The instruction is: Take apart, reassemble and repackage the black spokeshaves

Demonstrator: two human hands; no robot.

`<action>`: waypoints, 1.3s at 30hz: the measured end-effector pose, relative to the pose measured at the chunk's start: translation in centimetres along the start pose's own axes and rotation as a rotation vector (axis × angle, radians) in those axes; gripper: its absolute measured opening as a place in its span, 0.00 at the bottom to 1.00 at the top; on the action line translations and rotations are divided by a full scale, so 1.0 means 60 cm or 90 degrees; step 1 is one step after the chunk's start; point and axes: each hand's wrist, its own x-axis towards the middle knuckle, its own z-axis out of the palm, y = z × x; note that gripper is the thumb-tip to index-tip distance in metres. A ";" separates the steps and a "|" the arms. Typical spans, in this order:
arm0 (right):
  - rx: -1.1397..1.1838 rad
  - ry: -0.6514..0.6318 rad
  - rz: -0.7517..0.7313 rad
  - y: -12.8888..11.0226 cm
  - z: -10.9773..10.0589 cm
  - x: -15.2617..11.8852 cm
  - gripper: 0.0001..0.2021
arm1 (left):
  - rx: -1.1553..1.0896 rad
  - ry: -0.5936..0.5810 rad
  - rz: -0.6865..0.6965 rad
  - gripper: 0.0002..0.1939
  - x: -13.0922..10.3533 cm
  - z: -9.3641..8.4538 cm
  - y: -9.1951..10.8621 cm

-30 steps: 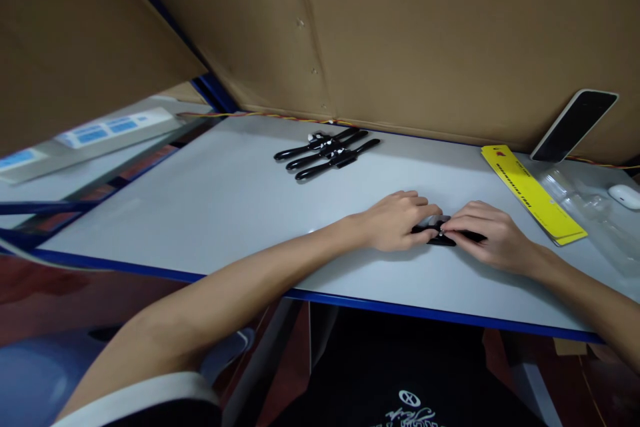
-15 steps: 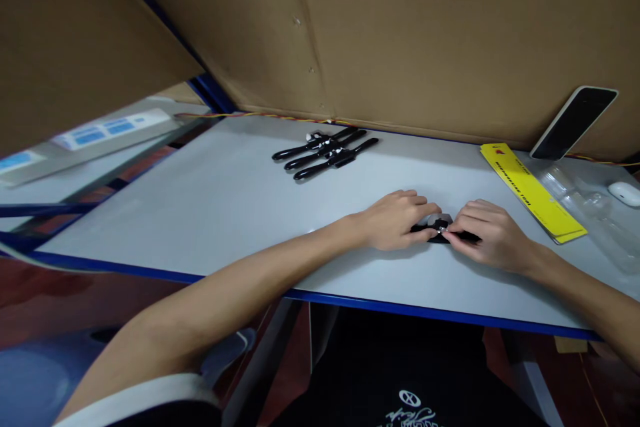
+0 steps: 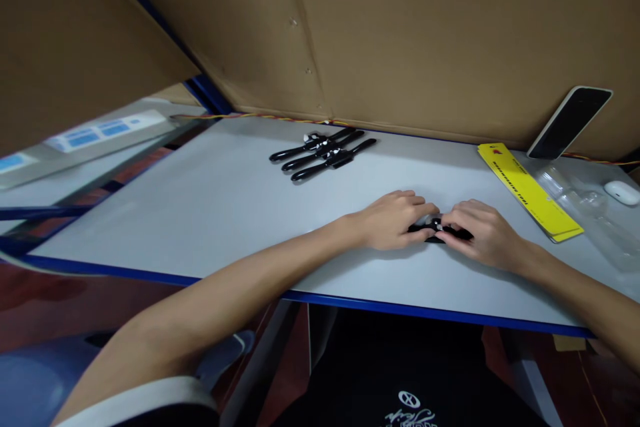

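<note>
A black spokeshave (image 3: 436, 238) lies on the table near its front edge, partly covered by both hands. Fingers curled, my left hand (image 3: 397, 219) grips its left handle and steadies it against the tabletop. At the silvery fittings in its middle, my right hand (image 3: 477, 227) has thumb and forefinger pinched together, its other fingers curled over the right handle. Whether the pinch is on a small screw is hard to make out. Further back, three more black spokeshaves (image 3: 323, 153) lie side by side at a slant.
On the right are yellow printed cards (image 3: 530, 193), a clear plastic blister pack (image 3: 595, 207) and a white earbud case (image 3: 621, 193). A phone (image 3: 570, 121) leans on the cardboard wall (image 3: 425, 40). A cable runs along the table's back edge; a power strip (image 3: 90, 140) is at far left.
My right hand has shifted slightly, its forefinger now bent further over the middle of the spokeshave. My left hand keeps its hold. The whole view has moved a little.
</note>
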 end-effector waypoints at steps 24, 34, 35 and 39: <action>-0.043 0.027 -0.004 0.004 -0.004 -0.004 0.06 | -0.006 0.004 -0.002 0.22 -0.001 0.000 0.000; -0.051 0.065 0.038 -0.011 0.005 0.001 0.10 | -0.004 0.004 0.001 0.21 0.000 0.002 -0.001; -0.051 0.071 0.036 -0.011 0.005 0.002 0.10 | -0.003 0.004 0.002 0.21 0.000 0.002 -0.001; -0.033 0.066 0.030 -0.009 0.000 0.001 0.08 | -0.002 -0.001 0.000 0.21 0.000 0.001 -0.001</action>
